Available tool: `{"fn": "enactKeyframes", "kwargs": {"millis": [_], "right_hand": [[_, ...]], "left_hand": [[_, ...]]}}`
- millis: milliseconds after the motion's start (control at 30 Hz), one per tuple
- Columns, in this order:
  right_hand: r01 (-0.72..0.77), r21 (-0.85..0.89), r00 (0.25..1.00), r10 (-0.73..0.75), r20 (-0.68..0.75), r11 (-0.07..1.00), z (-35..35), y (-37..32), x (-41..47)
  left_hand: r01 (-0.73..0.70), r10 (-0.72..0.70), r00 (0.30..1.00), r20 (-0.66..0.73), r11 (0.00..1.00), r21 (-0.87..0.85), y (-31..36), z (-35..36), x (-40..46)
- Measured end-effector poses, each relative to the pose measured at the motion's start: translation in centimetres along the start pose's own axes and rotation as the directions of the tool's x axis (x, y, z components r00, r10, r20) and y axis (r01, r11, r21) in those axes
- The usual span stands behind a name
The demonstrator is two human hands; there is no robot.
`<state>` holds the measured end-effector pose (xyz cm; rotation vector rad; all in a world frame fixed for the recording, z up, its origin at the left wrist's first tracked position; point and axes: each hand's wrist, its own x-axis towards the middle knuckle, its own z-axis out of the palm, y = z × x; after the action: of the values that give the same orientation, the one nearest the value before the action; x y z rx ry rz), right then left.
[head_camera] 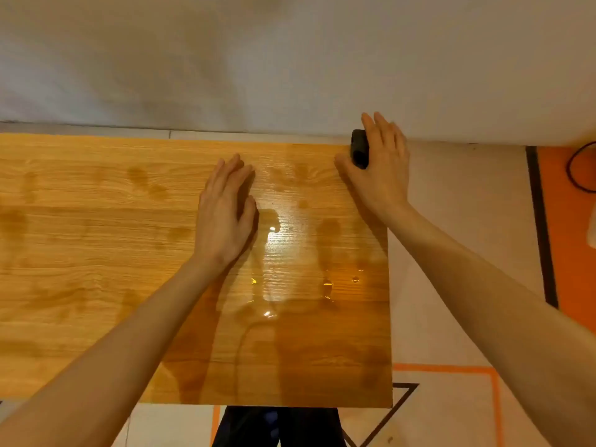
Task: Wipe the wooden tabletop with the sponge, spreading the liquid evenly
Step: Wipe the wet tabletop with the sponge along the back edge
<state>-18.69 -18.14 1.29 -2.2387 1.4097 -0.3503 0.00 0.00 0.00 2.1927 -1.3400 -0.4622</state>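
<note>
One dark sponge [359, 149] sits at the desk's [96, 253] far right corner, about 1 o'clock, held in the right grip [380, 169], thumb and fingers around it. Left grip [225, 214] lies flat and open at centre, beside one shiny liquid pool [274, 275].

My right hand [379, 166] covers most of the dark sponge [359, 149], so its shape is unclear. The tabletop [96, 253] runs off the left edge, and my forearms hide parts of it.

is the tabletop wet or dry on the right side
Wet: glossy puddles and darker streaks on the tabletop between the left hand and the sponge.
</note>
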Motion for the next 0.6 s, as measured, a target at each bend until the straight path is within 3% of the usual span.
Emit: {"fn": "enactKeyframes", "kwargs": {"millis": [233, 367, 467, 600], "right_hand": [[0.012, -0.034, 0.998, -0.015, -0.066, 0.999, 2.3, 1.4, 0.4], [-0.031, -0.016, 0.996, 0.029, -0.082, 0.999, 2.7, 1.3, -0.6], [0.028, 0.0, 0.996, -0.028, -0.09, 1.0, 2.8, 1.0, -3.3], [0.028, -0.037, 0.999, -0.029, -0.026, 0.999, 2.8, 1.4, -5.4]], "left_hand": [[-0.044, 0.043, 0.999, 0.008, 0.987, 0.153, -2.8, 1.0, 0.5], [-0.048, 0.054, 0.998, -0.033, 0.984, 0.17, -3.1, 1.4, 0.6], [-0.054, 0.064, 0.997, -0.049, 0.984, 0.171, -3.1, 1.4, 0.5], [-0.051, 0.059, 0.997, -0.041, 0.984, 0.171, -3.1, 1.4, 0.6]]}}
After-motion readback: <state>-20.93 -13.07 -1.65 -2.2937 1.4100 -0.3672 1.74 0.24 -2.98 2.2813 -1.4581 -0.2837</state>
